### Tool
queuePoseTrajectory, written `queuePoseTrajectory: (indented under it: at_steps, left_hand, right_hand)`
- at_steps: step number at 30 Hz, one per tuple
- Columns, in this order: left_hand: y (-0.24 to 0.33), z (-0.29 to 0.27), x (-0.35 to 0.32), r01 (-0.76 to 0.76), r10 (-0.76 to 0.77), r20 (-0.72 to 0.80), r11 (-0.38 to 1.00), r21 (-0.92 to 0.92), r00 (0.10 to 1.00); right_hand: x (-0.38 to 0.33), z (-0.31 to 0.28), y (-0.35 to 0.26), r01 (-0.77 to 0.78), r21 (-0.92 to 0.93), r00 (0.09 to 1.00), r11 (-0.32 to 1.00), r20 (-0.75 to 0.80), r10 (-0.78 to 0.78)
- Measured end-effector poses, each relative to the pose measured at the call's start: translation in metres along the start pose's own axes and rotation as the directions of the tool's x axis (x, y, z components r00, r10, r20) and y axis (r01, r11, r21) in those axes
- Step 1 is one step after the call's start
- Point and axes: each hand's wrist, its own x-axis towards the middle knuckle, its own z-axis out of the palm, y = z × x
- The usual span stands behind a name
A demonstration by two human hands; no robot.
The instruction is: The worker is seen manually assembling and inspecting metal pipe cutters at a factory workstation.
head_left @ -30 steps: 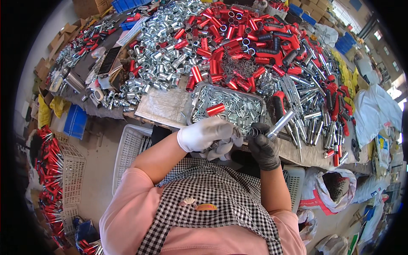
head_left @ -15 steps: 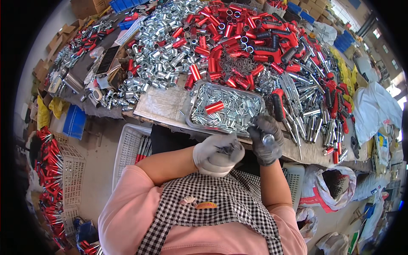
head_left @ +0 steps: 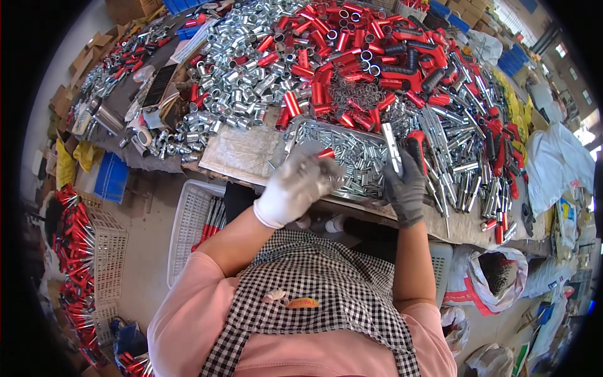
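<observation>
In a dark grey glove, my right hand [head_left: 405, 188] is closed around a shiny silver metal tube [head_left: 391, 146], which stands nearly upright over the right end of a clear plastic tray [head_left: 352, 200]. Small silver pins [head_left: 361, 160] fill the tray in a loose heap. My left hand [head_left: 292, 188], white-gloved and smeared by motion, is over the tray's left front part. Just beyond its fingers a red metal tube [head_left: 325, 153] lies on the pins, partly covered by the hand. Whether the fingers touch that tube cannot be made out.
Silver sleeves [head_left: 235, 81] and red tubes [head_left: 323, 88] are heaped behind the tray. Wire rings [head_left: 357, 94] lie among them. To the right are red-and-black handles [head_left: 416, 147] and metal rods [head_left: 440, 182]. A white basket [head_left: 182, 232] stands below the table edge.
My left hand has moved forward and left, from before my body to the tray. My right hand has risen slightly and turned, bringing the silver tube upright and into fuller view.
</observation>
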Motion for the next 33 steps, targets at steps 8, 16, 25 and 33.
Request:
queuePoseTrajectory:
  at_steps: [8, 16, 25, 33]
  left_hand:
    - [0.012, 0.002, -0.002, 0.018, -0.034, -0.118, 0.991, -0.135, 0.992]
    - [0.034, 0.016, -0.009, 0.163, -0.294, 0.024, 0.596, 0.786, 0.956]
    - [0.035, 0.021, -0.009, 0.307, -0.46, 0.044, 0.658, 0.688, 0.887]
    - [0.041, 0.018, 0.008, 0.616, -0.707, -0.018, 0.603, 0.507, 0.707]
  right_hand:
    - [-0.064, -0.026, -0.076, 0.058, -0.112, 0.936, 0.992, 0.352, -0.015]
    - [-0.063, -0.016, -0.06, 0.397, -0.064, 0.846, 0.916, 0.412, -0.338]
    - [-0.064, 0.017, -0.048, 0.544, -0.093, 0.771, 0.834, 0.447, -0.454]
    - [-0.066, -0.006, -0.052, 0.709, -0.302, 0.691, 0.637, 0.478, -0.543]
